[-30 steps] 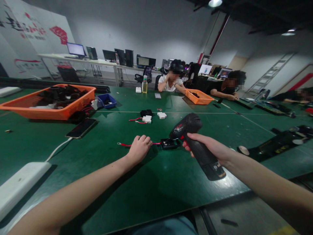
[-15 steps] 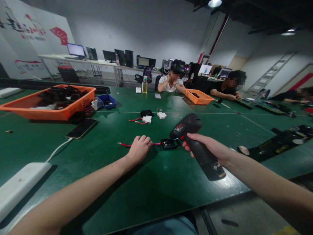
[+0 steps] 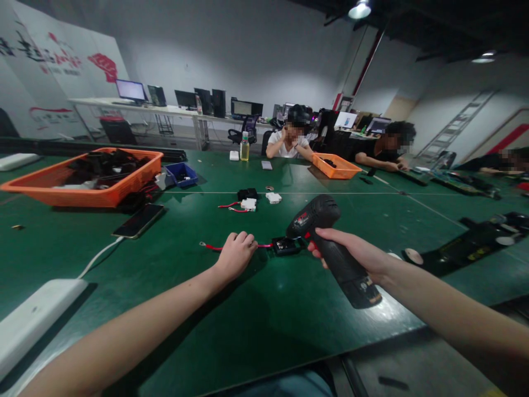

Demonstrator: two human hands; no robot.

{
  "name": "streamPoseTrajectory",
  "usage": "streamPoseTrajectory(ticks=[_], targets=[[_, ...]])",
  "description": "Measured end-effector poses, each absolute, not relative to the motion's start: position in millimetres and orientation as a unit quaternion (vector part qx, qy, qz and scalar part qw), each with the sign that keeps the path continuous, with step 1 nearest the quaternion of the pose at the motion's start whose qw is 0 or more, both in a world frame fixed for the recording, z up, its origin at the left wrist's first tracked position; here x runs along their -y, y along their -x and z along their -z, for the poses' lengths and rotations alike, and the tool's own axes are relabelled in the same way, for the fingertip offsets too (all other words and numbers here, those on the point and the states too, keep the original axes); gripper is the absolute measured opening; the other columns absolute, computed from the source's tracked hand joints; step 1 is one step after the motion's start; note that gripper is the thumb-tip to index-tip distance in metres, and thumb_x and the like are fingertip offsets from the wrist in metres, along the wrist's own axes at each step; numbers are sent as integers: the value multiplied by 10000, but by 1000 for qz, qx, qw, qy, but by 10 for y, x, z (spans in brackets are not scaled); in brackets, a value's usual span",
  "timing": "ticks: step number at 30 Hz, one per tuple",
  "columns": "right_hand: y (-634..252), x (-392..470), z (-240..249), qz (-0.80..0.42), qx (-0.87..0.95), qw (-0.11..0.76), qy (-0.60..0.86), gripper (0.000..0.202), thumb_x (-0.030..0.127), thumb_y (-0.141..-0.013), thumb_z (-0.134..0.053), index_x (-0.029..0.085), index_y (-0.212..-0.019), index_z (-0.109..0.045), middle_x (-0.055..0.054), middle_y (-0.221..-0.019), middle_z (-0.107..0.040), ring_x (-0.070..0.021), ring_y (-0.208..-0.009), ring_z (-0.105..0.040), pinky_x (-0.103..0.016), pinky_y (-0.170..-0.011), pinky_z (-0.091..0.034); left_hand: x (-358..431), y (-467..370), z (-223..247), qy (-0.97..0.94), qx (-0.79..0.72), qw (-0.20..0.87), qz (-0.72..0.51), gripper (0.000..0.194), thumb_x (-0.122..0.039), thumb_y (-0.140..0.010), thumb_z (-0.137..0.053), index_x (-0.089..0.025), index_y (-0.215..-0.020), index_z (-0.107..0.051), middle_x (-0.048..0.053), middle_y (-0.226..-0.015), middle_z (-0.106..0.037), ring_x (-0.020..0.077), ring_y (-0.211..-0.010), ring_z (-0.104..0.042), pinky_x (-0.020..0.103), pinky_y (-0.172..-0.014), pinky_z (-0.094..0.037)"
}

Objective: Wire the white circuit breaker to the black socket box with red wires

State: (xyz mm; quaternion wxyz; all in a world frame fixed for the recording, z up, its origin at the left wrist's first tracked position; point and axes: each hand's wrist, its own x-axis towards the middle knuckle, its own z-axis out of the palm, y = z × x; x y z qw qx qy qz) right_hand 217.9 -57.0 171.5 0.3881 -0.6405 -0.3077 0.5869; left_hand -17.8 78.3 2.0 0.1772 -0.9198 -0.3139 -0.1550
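My left hand (image 3: 237,252) is closed on a red cable (image 3: 264,245), whose ring terminal sticks out to the left. The cable's other end runs into a small black housing (image 3: 285,246) lying on the green table. My right hand (image 3: 345,245) grips a black cordless screwdriver (image 3: 316,215) by its handle, with the index finger by the red trigger. The tool's nose points down left at the housing; whether its bit touches a screw is too small to tell. Beyond lie white connectors (image 3: 248,205) with red leads, another white piece (image 3: 273,198) and a black block (image 3: 247,194).
An orange basket (image 3: 82,196) of dark parts stands left, beside a blue bin (image 3: 182,175) and a phone (image 3: 138,220). A white power strip (image 3: 37,325) lies near left. A bottle (image 3: 244,148) and a second orange basket (image 3: 335,166) stand farther back, near seated people.
The view has tilted up slightly, so the scene sits a little lower. Both hands keep their holds, and the screwdriver stays over the housing almost unmoved.
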Motion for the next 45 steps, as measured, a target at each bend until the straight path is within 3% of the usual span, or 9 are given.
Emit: streamPoseTrajectory(ticks=[7, 45], targets=[[-2139, 573, -1750, -591, 301, 406, 629, 241, 336, -936, -605, 112, -899, -686, -77, -816, -706, -112, -610, -630, -184, -534, -554, -772, 176, -37, 920, 314, 175, 158, 196, -221, -995, -450, -206, -1033, -642, 87, -1021, -613, 243, -970, -504, 387, -757, -320], [-2205, 644, -1778, -602, 306, 405, 616, 215, 351, -925, -617, 143, -935, -671, -61, -786, -722, -116, -579, -626, -201, -520, -554, -743, 180, -59, 918, 315, 188, 153, 215, -208, -984, -438, -214, -1027, -649, 87, -1019, -615, 250, -963, -508, 411, -777, -362]])
